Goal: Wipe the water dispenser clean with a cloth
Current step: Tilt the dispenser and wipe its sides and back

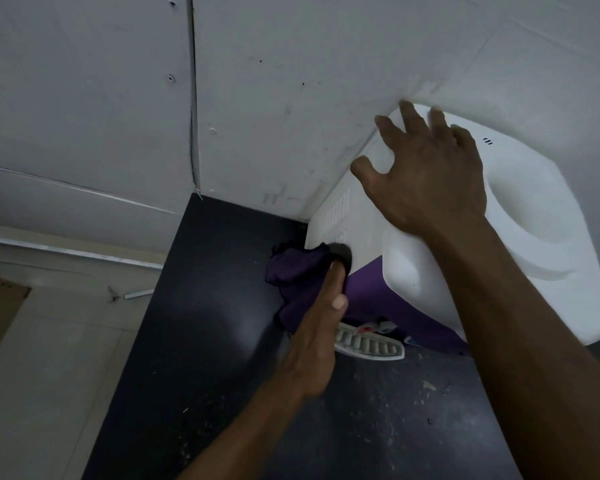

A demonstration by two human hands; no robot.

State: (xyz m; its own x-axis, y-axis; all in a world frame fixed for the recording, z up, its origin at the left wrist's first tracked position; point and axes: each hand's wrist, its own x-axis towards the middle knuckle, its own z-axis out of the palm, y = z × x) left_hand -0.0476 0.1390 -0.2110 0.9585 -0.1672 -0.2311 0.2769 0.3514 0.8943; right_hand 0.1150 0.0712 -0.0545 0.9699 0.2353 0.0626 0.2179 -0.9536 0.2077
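- Water dispenser (pixel 534 202) stands on the dark counter (pixel 205 306), close against the wall.
- Right hand (pixel 426 174): fingers spread flat on its top, gripping nothing. I read this as bracing the unit against sliding.
- Left hand (pixel 316 344): fingers straight, pressing the purple cloth (pixel 298 282) onto the white side panel below the vents. I judge this the wiping contact.

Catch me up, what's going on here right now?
A person is cleaning a white and purple water dispenser that stands on a dark table against a wall. The left hand presses a purple cloth against the dispenser's left side, low down by the vent slots, with straight fingers. The right hand lies spread on the dispenser's top, probably steadying it. A white drip tray sits at the front base.
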